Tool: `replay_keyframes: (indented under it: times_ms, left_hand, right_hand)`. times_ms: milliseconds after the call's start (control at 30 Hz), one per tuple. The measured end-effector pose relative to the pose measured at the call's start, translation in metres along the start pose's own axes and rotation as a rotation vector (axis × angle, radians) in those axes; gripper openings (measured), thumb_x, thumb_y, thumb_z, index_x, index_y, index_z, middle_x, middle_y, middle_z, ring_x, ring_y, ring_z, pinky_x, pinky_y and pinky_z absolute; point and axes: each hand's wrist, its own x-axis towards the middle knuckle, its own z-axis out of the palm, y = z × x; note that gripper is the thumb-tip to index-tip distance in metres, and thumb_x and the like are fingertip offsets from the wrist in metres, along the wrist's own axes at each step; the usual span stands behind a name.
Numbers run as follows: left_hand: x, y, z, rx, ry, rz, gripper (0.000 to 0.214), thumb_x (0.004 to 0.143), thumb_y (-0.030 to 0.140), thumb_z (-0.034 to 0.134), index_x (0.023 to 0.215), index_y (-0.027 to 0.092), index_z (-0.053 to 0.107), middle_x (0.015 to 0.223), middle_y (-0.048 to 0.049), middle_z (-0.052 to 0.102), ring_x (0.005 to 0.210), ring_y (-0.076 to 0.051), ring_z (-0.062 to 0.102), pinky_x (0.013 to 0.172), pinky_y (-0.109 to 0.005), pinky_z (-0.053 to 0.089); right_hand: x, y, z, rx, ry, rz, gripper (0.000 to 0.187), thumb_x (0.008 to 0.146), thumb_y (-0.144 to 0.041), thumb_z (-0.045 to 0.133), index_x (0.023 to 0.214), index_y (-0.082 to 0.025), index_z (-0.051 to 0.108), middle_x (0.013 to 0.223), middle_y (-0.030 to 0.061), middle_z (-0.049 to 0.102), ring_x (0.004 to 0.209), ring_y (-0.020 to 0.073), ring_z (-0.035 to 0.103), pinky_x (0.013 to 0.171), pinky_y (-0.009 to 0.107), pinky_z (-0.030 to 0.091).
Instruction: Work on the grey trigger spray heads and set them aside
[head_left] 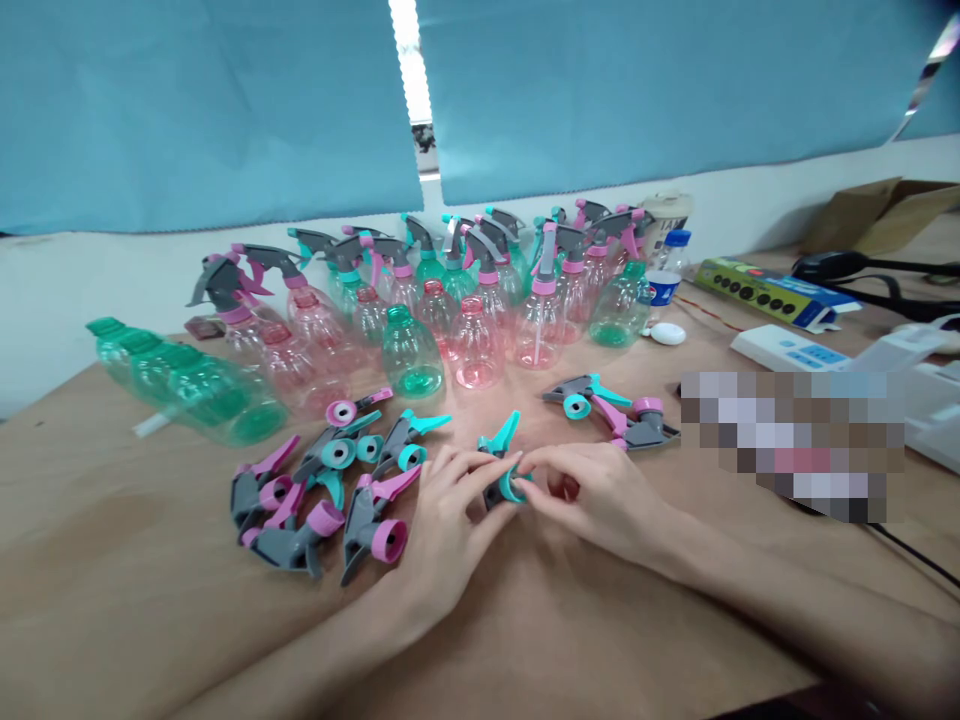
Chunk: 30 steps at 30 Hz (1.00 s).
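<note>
A grey spray head with a teal trigger and teal collar point(501, 440) is between my hands, just above the table. My left hand point(454, 510) is closed around its grey body, its fingers hiding part of it. From the other side, my right hand point(592, 490) pinches at the teal collar with thumb and fingertips. Anything small inside that pinch is hidden. Left of my left hand lie several loose spray heads with pink or teal parts, one pink-collared head point(379, 535) being closest. A teal-collared head point(577, 403) and a pink-collared head point(646, 425) rest beyond my right hand.
Several clear green and pink bottles stand behind, among them an uncapped green bottle point(412, 355) and others with spray heads on. A row of green bottles point(187, 385) lies at left. To the right are a Pepsi bottle point(666, 275), a box point(772, 290) and a power strip point(787, 350).
</note>
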Motion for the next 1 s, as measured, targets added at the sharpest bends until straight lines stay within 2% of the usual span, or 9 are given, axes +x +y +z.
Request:
replay_keyframes:
  times_ms: [167, 333, 533, 700, 800, 867, 1000]
  left_hand:
    - [-0.001, -0.002, 0.001, -0.007, 0.023, -0.003, 0.034, 0.080, 0.020, 0.069, 0.112, 0.029, 0.064, 0.101, -0.0016, 0.064, 0.095, -0.022, 0.053, 0.087, -0.041, 0.041]
    - [-0.001, -0.004, 0.001, 0.005, -0.007, 0.024, 0.037, 0.078, 0.017, 0.071, 0.112, 0.027, 0.063, 0.102, -0.0020, 0.064, 0.096, -0.022, 0.052, 0.086, -0.040, 0.042]
    - [-0.001, -0.003, 0.001, 0.057, 0.020, 0.067, 0.026, 0.084, 0.023, 0.065, 0.109, 0.026, 0.064, 0.101, -0.0036, 0.065, 0.093, -0.023, 0.054, 0.082, -0.040, 0.043]
    - [-0.003, -0.003, 0.000, 0.070, 0.040, 0.099, 0.030, 0.084, 0.021, 0.064, 0.113, 0.025, 0.061, 0.099, -0.0035, 0.063, 0.092, -0.022, 0.053, 0.081, -0.039, 0.043]
    - [-0.003, -0.002, 0.001, 0.064, 0.049, 0.088, 0.035, 0.082, 0.018, 0.066, 0.116, 0.026, 0.060, 0.097, -0.0029, 0.062, 0.092, -0.022, 0.051, 0.083, -0.038, 0.042]
    - [-0.003, -0.001, 0.002, 0.061, 0.052, 0.091, 0.036, 0.082, 0.017, 0.066, 0.117, 0.026, 0.059, 0.098, -0.0028, 0.061, 0.093, -0.021, 0.051, 0.084, -0.038, 0.042]
    - [-0.003, 0.005, -0.003, 0.100, 0.063, 0.103, 0.034, 0.085, 0.022, 0.064, 0.118, 0.026, 0.058, 0.101, -0.0032, 0.063, 0.094, -0.022, 0.051, 0.084, -0.039, 0.043]
  right_hand:
    - [0.005, 0.008, -0.014, 0.091, -0.166, 0.010, 0.013, 0.086, -0.022, 0.056, 0.089, -0.018, 0.068, 0.057, -0.0037, 0.058, 0.049, 0.0079, 0.048, 0.050, 0.020, 0.034]
    - [0.008, 0.009, -0.020, 0.046, -0.243, -0.018, 0.015, 0.085, -0.023, 0.059, 0.096, -0.019, 0.067, 0.059, -0.0044, 0.057, 0.049, 0.0079, 0.046, 0.048, 0.020, 0.030]
    - [0.003, 0.004, -0.006, 0.028, -0.096, -0.058, 0.015, 0.088, -0.025, 0.055, 0.088, -0.017, 0.069, 0.062, -0.0010, 0.064, 0.051, 0.0097, 0.052, 0.052, 0.021, 0.036]
    - [-0.005, -0.003, 0.005, 0.231, -0.006, 0.106, 0.015, 0.088, -0.023, 0.055, 0.095, -0.018, 0.067, 0.057, -0.0038, 0.060, 0.046, 0.0082, 0.051, 0.050, 0.019, 0.039]
    - [-0.005, -0.005, 0.007, 0.340, -0.012, 0.197, 0.012, 0.087, -0.024, 0.057, 0.092, -0.018, 0.066, 0.055, -0.0052, 0.056, 0.046, 0.0076, 0.049, 0.045, 0.018, 0.037]
    - [-0.005, -0.006, 0.005, 0.340, -0.002, 0.178, 0.010, 0.086, -0.024, 0.058, 0.088, -0.018, 0.065, 0.056, -0.0050, 0.056, 0.046, 0.0070, 0.048, 0.044, 0.017, 0.036]
    - [-0.006, -0.007, -0.002, 0.253, 0.083, 0.010, 0.008, 0.088, -0.022, 0.056, 0.090, -0.018, 0.062, 0.055, -0.0062, 0.053, 0.043, 0.0056, 0.046, 0.043, 0.017, 0.036]
